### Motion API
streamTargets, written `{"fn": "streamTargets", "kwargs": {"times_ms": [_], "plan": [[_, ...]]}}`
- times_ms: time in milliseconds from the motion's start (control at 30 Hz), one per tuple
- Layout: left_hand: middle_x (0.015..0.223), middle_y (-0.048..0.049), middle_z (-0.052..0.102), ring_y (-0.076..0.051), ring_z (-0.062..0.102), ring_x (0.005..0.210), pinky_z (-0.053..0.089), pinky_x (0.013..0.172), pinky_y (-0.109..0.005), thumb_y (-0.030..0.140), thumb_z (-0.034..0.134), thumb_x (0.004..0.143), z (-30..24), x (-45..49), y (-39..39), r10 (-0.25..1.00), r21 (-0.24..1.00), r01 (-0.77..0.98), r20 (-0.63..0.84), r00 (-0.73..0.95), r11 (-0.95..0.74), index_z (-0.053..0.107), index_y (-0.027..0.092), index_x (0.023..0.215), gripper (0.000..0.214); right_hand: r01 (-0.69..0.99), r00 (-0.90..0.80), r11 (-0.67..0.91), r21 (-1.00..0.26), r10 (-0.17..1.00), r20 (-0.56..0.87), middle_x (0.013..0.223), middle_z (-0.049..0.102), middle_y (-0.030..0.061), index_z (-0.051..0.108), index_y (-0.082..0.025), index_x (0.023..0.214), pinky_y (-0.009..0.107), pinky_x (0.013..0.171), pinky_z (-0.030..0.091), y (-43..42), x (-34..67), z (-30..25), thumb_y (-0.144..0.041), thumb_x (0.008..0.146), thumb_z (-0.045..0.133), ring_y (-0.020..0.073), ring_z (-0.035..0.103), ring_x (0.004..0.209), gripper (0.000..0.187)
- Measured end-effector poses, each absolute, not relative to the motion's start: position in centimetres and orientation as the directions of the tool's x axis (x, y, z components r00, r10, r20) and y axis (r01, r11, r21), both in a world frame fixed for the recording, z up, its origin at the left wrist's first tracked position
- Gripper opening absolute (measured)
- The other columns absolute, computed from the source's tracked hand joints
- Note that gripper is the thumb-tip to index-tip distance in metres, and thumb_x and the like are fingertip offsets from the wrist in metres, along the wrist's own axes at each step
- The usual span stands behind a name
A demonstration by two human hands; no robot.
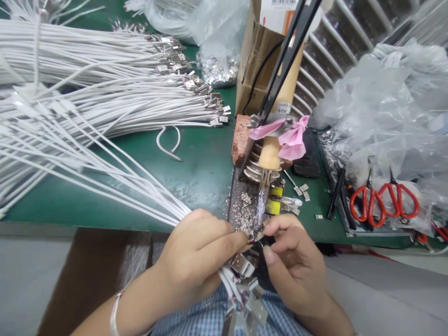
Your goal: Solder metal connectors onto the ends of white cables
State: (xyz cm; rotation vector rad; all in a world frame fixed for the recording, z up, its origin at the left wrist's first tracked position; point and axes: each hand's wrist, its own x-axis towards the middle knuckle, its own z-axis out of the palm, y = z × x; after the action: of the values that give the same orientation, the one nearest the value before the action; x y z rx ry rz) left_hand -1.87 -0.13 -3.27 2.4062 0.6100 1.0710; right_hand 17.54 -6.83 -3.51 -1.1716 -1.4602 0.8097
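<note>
My left hand (201, 254) is closed around a bundle of white cables (105, 172) that fan out to the left over the green table (196, 172). Their ends carry small metal connector shells (243, 266), which hang below my fingers. My right hand (292, 256) pinches one small metal piece at the tip of a fixed soldering iron (262, 205). The iron has a wooden handle (280, 126) and a pink ribbon tied to its stand. Both hands meet right under the iron's tip, at the table's front edge.
A large heap of white cables with metal ends (105, 79) covers the left of the table. A cardboard box (255, 51) stands behind the iron. Two red-handled scissors (383, 203) lie at right beside crumpled plastic bags (388, 107). Solder debris (241, 205) litters the iron's base.
</note>
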Motion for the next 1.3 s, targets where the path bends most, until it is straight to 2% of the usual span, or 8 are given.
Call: {"fn": "streamTargets", "kwargs": {"times_ms": [300,500,700,900,1067,1300], "plan": [[0.075,-0.0045,0.066,-0.016,0.054,0.061,0.035,0.058,-0.032,0.019,0.050,0.098,-3.15,-1.79,-0.02,0.547,0.544,0.212,0.579,0.605,-0.812,0.065,0.013,0.105,0.017,0.264,0.031,0.295,-0.918,0.949,0.314,0.097,0.055,0.0042,0.053,-0.024,0.084,0.034,0.077,0.050,-6.90,17.54,-3.58,-0.004,0.081,0.055,0.0195,0.056,0.090,0.020],[0.074,-0.0048,0.066,-0.016,0.053,0.060,0.034,0.057,-0.033,0.019,0.048,0.099,-3.30,-1.79,-0.23,0.555,0.544,0.221,0.585,0.591,-0.809,0.064,0.013,0.104,0.019,0.284,0.001,0.306,-0.909,0.948,0.320,0.097,0.056,0.0035,0.053,-0.023,0.085,0.033,0.078,0.050,-7.08,17.71,-3.59,-0.003,0.079,0.057,0.0184,0.057,0.090,0.022],[0.074,-0.0047,0.067,-0.016,0.054,0.060,0.033,0.056,-0.033,0.013,0.051,0.096,-3.33,-1.73,-0.36,0.566,0.550,0.243,0.553,0.611,-0.799,0.064,0.013,0.104,0.016,0.297,0.018,0.278,-0.914,0.955,0.296,0.096,0.057,0.0053,0.054,-0.023,0.084,0.034,0.073,0.052,-7.18,17.70,-3.64,-0.007,0.083,0.056,0.0197,0.058,0.086,0.016],[0.076,-0.0057,0.067,-0.016,0.054,0.061,0.033,0.057,-0.033,0.018,0.049,0.099,-3.05,-1.72,-0.25,0.560,0.548,0.232,0.568,0.603,-0.804,0.064,0.012,0.105,0.017,0.291,0.028,0.284,-0.914,0.952,0.304,0.096,0.055,0.0045,0.054,-0.023,0.084,0.034,0.076,0.052,-6.93,17.57,-3.68,-0.005,0.082,0.056,0.0192,0.057,0.087,0.018],[0.078,-0.0049,0.067,-0.016,0.054,0.064,0.036,0.059,-0.032,0.015,0.049,0.098,-2.61,-1.92,-0.29,0.576,0.566,0.250,0.520,0.631,-0.785,0.063,0.013,0.107,0.017,0.290,0.034,0.294,-0.911,0.948,0.317,0.093,0.055,0.0038,0.054,-0.023,0.083,0.034,0.074,0.051,-6.70,17.37,-3.47,-0.006,0.082,0.056,0.0189,0.056,0.085,0.017],[0.074,-0.0048,0.066,-0.016,0.054,0.060,0.034,0.056,-0.032,0.016,0.051,0.097,-3.15,-1.77,-0.29,0.565,0.554,0.231,0.567,0.600,-0.800,0.064,0.012,0.104,0.016,0.278,0.025,0.293,-0.915,0.950,0.311,0.093,0.055,0.0031,0.054,-0.023,0.083,0.033,0.074,0.050,-6.80,17.35,-3.48,-0.005,0.081,0.057,0.0179,0.056,0.085,0.018]]}}
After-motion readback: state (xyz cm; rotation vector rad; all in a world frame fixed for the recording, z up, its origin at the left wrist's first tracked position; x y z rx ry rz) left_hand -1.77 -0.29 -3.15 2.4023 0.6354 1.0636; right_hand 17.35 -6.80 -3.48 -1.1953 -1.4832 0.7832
